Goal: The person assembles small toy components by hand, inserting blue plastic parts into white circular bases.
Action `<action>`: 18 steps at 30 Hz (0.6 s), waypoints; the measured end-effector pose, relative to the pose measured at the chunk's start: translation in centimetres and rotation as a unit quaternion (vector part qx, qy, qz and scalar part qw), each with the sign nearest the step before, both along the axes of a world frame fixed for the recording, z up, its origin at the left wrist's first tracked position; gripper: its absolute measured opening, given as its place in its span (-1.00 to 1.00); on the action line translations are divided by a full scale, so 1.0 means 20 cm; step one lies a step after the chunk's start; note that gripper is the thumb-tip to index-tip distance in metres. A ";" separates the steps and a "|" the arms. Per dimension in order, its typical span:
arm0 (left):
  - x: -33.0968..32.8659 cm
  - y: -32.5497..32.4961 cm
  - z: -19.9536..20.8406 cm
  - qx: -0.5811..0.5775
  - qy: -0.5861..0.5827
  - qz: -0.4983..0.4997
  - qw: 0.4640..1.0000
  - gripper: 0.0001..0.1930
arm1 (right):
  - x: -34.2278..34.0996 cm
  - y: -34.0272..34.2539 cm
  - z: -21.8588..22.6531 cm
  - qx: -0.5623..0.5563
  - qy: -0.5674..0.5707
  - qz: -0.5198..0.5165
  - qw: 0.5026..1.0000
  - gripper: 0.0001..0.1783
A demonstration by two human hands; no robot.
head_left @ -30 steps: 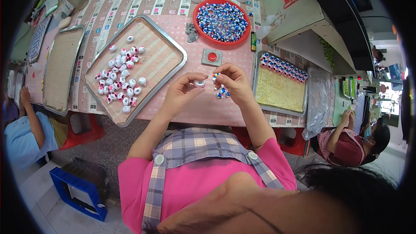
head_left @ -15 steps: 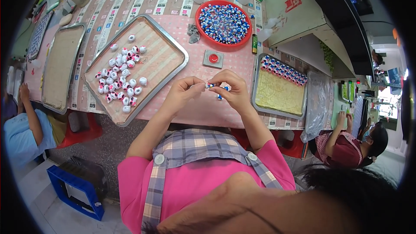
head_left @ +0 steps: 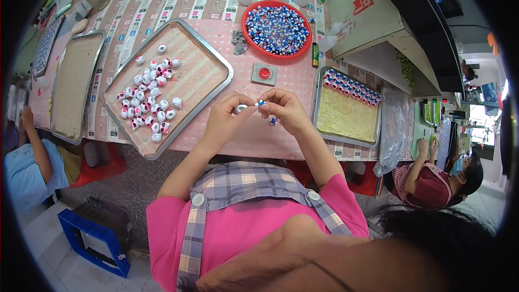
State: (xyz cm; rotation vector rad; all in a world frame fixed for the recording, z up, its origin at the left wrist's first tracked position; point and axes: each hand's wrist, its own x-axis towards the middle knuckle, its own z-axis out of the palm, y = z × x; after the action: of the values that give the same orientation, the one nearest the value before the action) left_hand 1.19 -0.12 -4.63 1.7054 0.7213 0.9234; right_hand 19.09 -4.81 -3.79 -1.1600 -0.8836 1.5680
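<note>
Both hands meet over the pink cloth in front of me. My left hand [head_left: 230, 116] is closed, with a white rounded piece [head_left: 239, 109] showing between its thumb and fingers. My right hand [head_left: 287, 111] pinches a small blue, white and yellow piece [head_left: 260, 103], and the left fingertips reach its edge. Another small blue-and-white piece [head_left: 273, 121] shows just under the right hand; whether it is held or lies on the cloth, I cannot tell. To the left, a metal-rimmed tray [head_left: 203, 54] carries many loose white pieces with pink and black [head_left: 143, 94].
A red basin [head_left: 246, 40] full of small blue-and-white pieces stands beyond my hands, behind a grey square block with a red disc [head_left: 264, 73]. On the right, a tray [head_left: 346, 116] holds rows of small figures. Co-workers sit at both sides.
The small piece has turned between my fingertips, and my right fingers have closed in around it. A white rounded piece now shows in my left hand. The view has shifted slightly.
</note>
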 end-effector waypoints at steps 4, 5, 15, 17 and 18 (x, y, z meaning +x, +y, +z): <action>-0.01 0.02 -0.07 -0.280 -0.020 -0.007 0.960 -0.88 | 0.13 0.14 -0.03 0.076 -0.197 -0.091 0.973 -0.86; -0.03 0.03 -0.11 -0.280 -0.020 -0.008 0.960 -0.88 | 0.17 0.19 -0.03 0.098 -0.315 -0.096 0.939 -0.86; -0.02 0.05 -0.11 -0.308 -0.129 -0.010 0.942 -0.67 | 0.15 0.32 -0.09 0.242 -0.671 0.066 0.698 -0.91; -0.01 0.04 -0.11 -0.288 -0.126 0.000 0.949 -0.65 | 0.16 0.32 -0.09 0.245 -0.676 0.066 0.692 -0.92; 0.00 0.04 -0.11 -0.277 -0.148 0.009 0.949 -0.64 | 0.16 0.32 -0.09 0.239 -0.665 0.063 0.704 -0.92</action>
State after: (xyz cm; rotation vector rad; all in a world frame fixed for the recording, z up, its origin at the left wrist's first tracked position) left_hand 1.18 0.68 -6.84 1.0409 0.7103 0.8633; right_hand 22.26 1.51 -5.51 -1.7759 -2.1536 0.2281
